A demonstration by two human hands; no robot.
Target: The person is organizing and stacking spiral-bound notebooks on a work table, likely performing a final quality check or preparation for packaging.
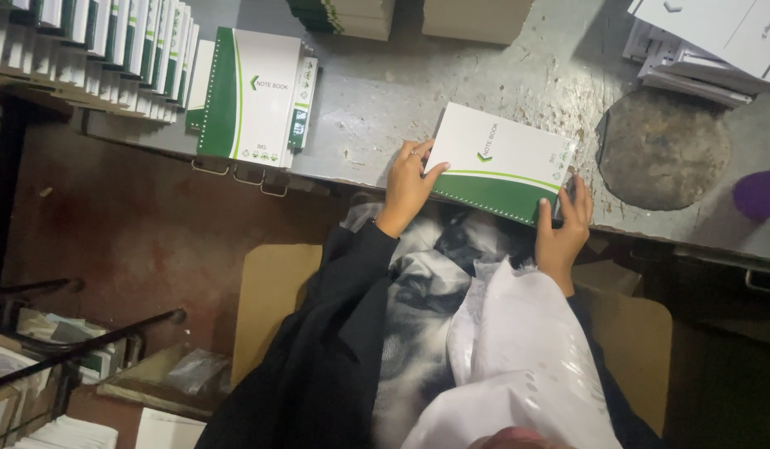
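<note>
A white and green spiral notebook [501,158] lies tilted at the near edge of a worn grey table [426,91]. My left hand [408,185] grips its left side, thumb on the cover. My right hand [563,226] holds its lower right corner, fingers curled over the green band. Both arms wear black sleeves, and a white cloth lies over my lap.
A stack of matching notebooks [252,96] sits at the table's left, with a row of upright ones [94,50] behind. More stacks [709,41] lie at the far right beside a round dark patch [663,150]. A purple object [761,194] shows at the right edge. Cardboard [269,291] stands below.
</note>
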